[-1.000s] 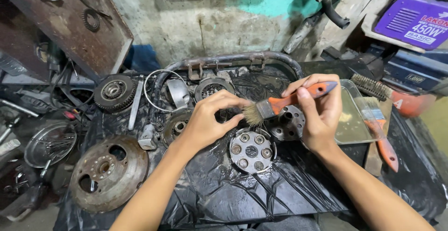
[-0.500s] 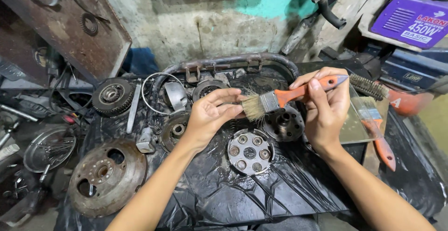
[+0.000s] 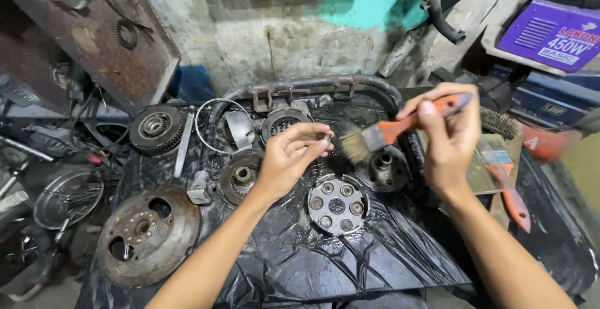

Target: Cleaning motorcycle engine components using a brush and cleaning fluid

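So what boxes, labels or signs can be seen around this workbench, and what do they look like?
Purple box: top right shelf, rectangular, white and red print, dark strap on top.
Dark blue case: right below the purple box, flat, with a small pale label.
Orange-red container: right edge, with a small white mark.

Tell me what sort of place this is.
Most likely a small motorcycle or engine repair workshop. Greasy clutch and gear parts lie on a black plastic sheet, a rusty drum sits at the left, and the right hand holds an orange-handled brush for cleaning parts.
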